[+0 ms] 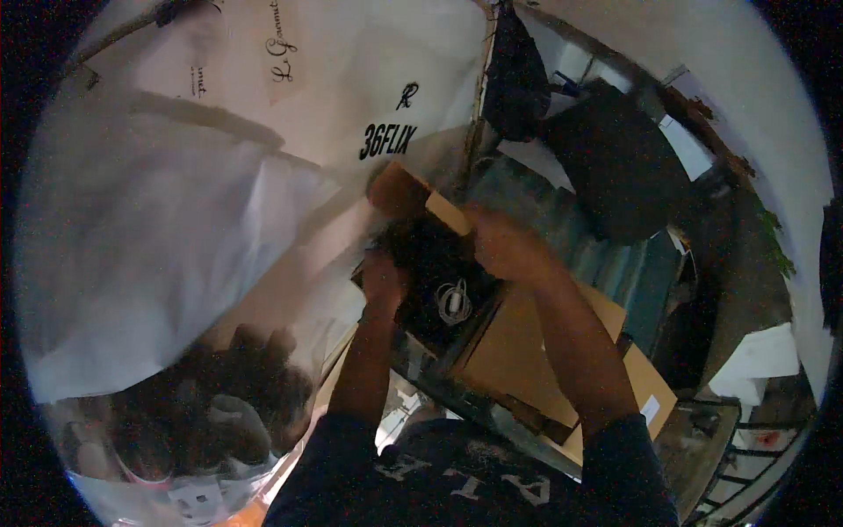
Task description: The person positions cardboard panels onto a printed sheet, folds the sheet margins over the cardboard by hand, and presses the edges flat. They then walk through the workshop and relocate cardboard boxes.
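Observation:
In the middle lies a black item (430, 255), too dark to make out its kind, with a coiled white cable (454, 301) on its near part. At its left edge is my left hand (384, 277); shadow hides its fingers. My right hand (507, 244) closes on the near end of a small brown cardboard box (448, 213), at the far side of the black item. The box's far end points up and left, against the white sheeting. Dim light blurs the fingertips.
White printed sheeting (263, 149) hangs along the left. Flattened cardboard (518, 347) lies under my right forearm. Beyond it are a grey-green ribbed surface (606, 272) and a large black piece (619, 162). A clear bag of dark items (202, 430) sits at lower left.

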Motion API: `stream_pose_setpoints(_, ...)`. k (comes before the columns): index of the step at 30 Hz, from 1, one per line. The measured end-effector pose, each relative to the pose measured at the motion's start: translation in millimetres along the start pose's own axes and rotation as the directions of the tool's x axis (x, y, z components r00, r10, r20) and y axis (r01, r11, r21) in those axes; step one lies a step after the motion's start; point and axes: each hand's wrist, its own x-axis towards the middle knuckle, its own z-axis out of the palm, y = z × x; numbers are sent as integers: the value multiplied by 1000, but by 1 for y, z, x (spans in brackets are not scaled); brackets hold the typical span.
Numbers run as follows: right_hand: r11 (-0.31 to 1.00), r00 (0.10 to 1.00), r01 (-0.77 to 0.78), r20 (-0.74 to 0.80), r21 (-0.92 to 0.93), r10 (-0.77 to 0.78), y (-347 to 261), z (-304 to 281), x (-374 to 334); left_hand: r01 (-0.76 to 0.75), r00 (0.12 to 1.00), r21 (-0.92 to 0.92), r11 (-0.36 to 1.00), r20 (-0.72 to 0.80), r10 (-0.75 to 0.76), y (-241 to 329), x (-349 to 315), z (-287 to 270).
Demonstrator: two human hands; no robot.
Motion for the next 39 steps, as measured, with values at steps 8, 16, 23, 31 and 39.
stream_pose_setpoints(8,955,951,257,213,-146,-224,-51,104,-45,486,873,-475,734,225,-432,-23,-205,-98)
stream_pose_setpoints(16,950,977,180,161,-255,-142,-43,176,-55,737,645,-558,381,413,-643,-31,-290,-62)
stream_pose_setpoints(23,905,989,146,69,-400,-129,-48,181,-70,537,832,-636,553,291,-473,-15,-296,-85)
stream_pose_setpoints(31,951,993,113,12,-287,-115,-32,212,-53,578,816,-538,614,373,-441,-23,-291,-100)
stream_pose_setpoints(39,934,965,213,-88,-288,-248,-40,208,-60,347,921,-519,781,344,-181,-31,-290,-77)
